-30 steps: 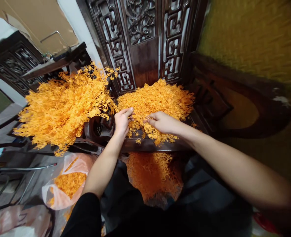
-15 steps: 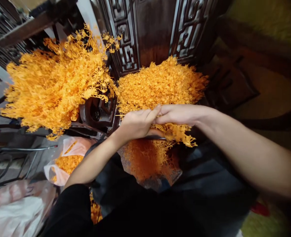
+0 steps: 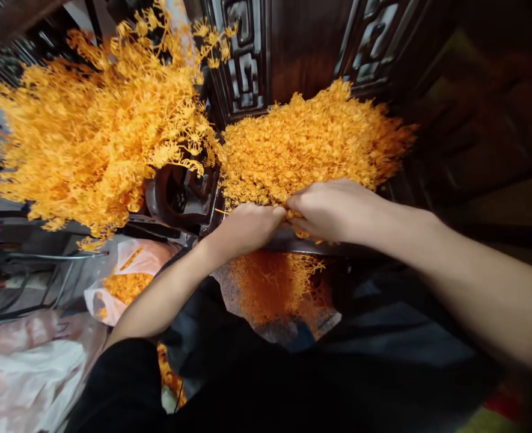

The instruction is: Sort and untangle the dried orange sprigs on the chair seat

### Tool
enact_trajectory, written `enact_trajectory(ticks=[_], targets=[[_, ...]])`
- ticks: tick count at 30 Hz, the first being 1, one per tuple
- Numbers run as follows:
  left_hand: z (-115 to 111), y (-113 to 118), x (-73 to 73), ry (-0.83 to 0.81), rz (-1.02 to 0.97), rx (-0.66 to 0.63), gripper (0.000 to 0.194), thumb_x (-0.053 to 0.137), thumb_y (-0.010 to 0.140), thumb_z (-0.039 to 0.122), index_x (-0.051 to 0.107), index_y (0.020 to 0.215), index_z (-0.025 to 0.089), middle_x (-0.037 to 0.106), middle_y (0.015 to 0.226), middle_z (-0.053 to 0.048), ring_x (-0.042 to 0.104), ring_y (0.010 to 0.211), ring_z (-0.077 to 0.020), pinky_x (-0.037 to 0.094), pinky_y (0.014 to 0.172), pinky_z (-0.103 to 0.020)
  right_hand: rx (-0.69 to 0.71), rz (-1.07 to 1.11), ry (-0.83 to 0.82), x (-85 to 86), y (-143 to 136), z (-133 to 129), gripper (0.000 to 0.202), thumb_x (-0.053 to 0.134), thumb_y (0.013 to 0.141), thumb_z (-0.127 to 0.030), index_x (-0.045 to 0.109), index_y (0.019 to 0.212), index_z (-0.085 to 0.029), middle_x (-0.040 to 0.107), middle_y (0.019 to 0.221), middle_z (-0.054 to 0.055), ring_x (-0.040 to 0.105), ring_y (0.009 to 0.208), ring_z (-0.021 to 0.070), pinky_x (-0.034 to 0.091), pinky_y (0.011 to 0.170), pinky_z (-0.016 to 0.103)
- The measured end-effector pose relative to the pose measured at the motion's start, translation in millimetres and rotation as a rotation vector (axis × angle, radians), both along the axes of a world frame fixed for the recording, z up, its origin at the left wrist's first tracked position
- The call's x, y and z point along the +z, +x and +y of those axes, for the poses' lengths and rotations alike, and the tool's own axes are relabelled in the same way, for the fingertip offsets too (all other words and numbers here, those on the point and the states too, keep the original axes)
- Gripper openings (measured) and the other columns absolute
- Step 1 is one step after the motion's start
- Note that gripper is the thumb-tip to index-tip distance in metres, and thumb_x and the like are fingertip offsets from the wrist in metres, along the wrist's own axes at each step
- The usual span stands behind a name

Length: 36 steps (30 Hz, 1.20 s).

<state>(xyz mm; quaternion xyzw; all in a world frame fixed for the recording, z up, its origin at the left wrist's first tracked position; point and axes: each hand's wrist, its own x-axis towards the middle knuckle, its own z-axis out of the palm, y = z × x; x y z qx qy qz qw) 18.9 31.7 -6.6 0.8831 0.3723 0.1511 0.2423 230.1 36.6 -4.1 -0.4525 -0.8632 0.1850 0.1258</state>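
A dense pile of orange branching sprigs (image 3: pixel 311 144) lies on the dark wooden seat (image 3: pixel 306 243). At the pile's near edge my left hand (image 3: pixel 254 222) is closed, its thumb side towards the other hand. My right hand (image 3: pixel 324 207) is closed just right of it, with small orange bits showing between and under the fingers. The two hands are nearly touching. What the left fingers hold is hidden. A looser, larger heap of orange sprigs (image 3: pixel 98 138) spreads over the chair arm to the left.
Below the seat is another orange heap (image 3: pixel 270 288) on the floor. A pink plastic bag (image 3: pixel 130 282) with orange pieces stands at the left, with a large pale bag (image 3: pixel 35 373) nearer. A carved wooden chair back (image 3: pixel 304 48) rises behind the pile.
The right hand has turned over, knuckles up, and the orange sprig that hung below it hardly shows now. The view has shifted, so both heaps look larger and the seat pile sits farther right.
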Motion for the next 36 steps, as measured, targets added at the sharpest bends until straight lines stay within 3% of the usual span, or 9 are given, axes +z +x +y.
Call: enact_trajectory(ticks=[2, 5, 9, 13, 19, 25, 29, 33, 36], targets=[[6.6, -3.9, 2.3, -0.064, -0.04, -0.023, 0.035, 0.053, 0.1, 0.044, 0.064, 0.076, 0.021, 0.056, 0.063, -0.001, 0.052, 0.058, -0.0146, 0.04, 0.066, -0.029, 0.11, 0.04, 0.115, 3.5, 1.3, 4.2, 0.023, 0.063, 0.091, -0.037, 0.073, 0.076, -0.022, 0.067, 0.074, 0.009, 0.061, 0.085, 0.0256, 0.041, 0.083, 0.043], [17.2, -7.7, 5.7, -0.362, -0.246, -0.018, 0.043, 0.054, 0.098, 0.053, 0.064, 0.072, 0.02, 0.052, 0.058, 0.001, 0.045, 0.052, -0.0116, 0.035, 0.055, -0.027, 0.208, 0.083, 0.271, 15.1, 5.1, 11.7, 0.029, 0.048, 0.102, -0.033, 0.074, 0.11, -0.026, 0.073, 0.099, 0.008, 0.061, 0.107, 0.0277, 0.036, 0.103, 0.054], [17.6, -2.1, -5.6, -0.758, -0.786, 0.264, 0.048, 0.067, 0.086, 0.064, 0.055, 0.071, 0.02, 0.033, 0.05, 0.009, 0.025, 0.04, -0.0058, 0.018, 0.042, -0.023, 0.057, 0.21, 0.45, 25.0, 14.5, 11.5, 0.048, 0.057, 0.098, -0.053, 0.059, 0.141, -0.033, 0.059, 0.143, 0.008, 0.049, 0.135, 0.0365, 0.024, 0.117, 0.064], [8.2, 11.8, -16.5, -0.865, -1.065, 0.43, 0.05, 0.075, 0.083, 0.056, 0.043, 0.069, 0.021, 0.027, 0.053, 0.011, 0.021, 0.039, -0.0032, 0.016, 0.04, -0.02, -0.133, 0.244, 0.558, 24.0, 17.2, 1.1, 0.077, 0.061, 0.089, -0.07, 0.05, 0.15, -0.024, 0.052, 0.144, 0.016, 0.047, 0.135, 0.0409, 0.036, 0.113, 0.058], [6.9, 28.2, -27.4, -0.71, -1.09, 0.515, 0.051, 0.07, 0.085, 0.062, 0.043, 0.071, 0.021, 0.033, 0.055, 0.009, 0.025, 0.042, -0.0044, 0.019, 0.041, -0.021, -0.191, 0.172, 0.445, 15.7, -1.7, -2.0, 0.08, 0.061, 0.09, -0.067, 0.044, 0.155, -0.023, 0.046, 0.142, 0.019, 0.05, 0.128, 0.0411, 0.045, 0.106, 0.059], [11.3, 33.7, -38.4, -0.202, -0.674, 0.457, 0.041, 0.052, 0.098, 0.046, 0.046, 0.066, 0.02, 0.045, 0.059, 0.003, 0.039, 0.056, -0.0112, 0.031, 0.054, -0.027, -0.292, 0.221, 0.332, 7.6, -8.1, 5.1, 0.078, 0.053, 0.092, -0.068, 0.045, 0.154, -0.021, 0.052, 0.131, 0.018, 0.057, 0.113, 0.0362, 0.05, 0.094, 0.053], [8.3, 35.1, -31.2, 0.042, -0.422, 0.38, 0.037, 0.048, 0.1, 0.036, 0.048, 0.067, 0.021, 0.046, 0.058, 0.003, 0.043, 0.058, -0.013, 0.032, 0.061, -0.03, -0.314, 0.198, 0.338, 12.3, -7.4, 8.2, 0.052, 0.057, 0.095, -0.056, 0.066, 0.131, -0.019, 0.064, 0.115, 0.014, 0.063, 0.095, 0.0288, 0.05, 0.083, 0.043], [0.7, 37.2, -19.4, 0.04, -0.391, 0.311, 0.04, 0.05, 0.1, 0.037, 0.046, 0.063, 0.021, 0.04, 0.055, 0.004, 0.04, 0.054, -0.012, 0.03, 0.06, -0.03, -0.332, 0.344, 0.234, 14.3, 6.2, 32.0, 0.031, 0.057, 0.098, -0.04, 0.073, 0.085, -0.016, 0.07, 0.084, 0.008, 0.063, 0.078, 0.021, 0.047, 0.075, 0.036], [-8.9, 35.9, -15.3, -0.1, -0.418, 0.306, 0.045, 0.05, 0.1, 0.041, 0.047, 0.06, 0.02, 0.041, 0.056, 0.004, 0.041, 0.055, -0.0113, 0.03, 0.059, -0.028, -0.611, 0.595, 0.162, 2.4, 35.0, 70.6, 0.035, 0.059, 0.096, -0.042, 0.07, 0.082, -0.012, 0.067, 0.071, 0.007, 0.059, 0.068, 0.0167, 0.043, 0.067, 0.034]])
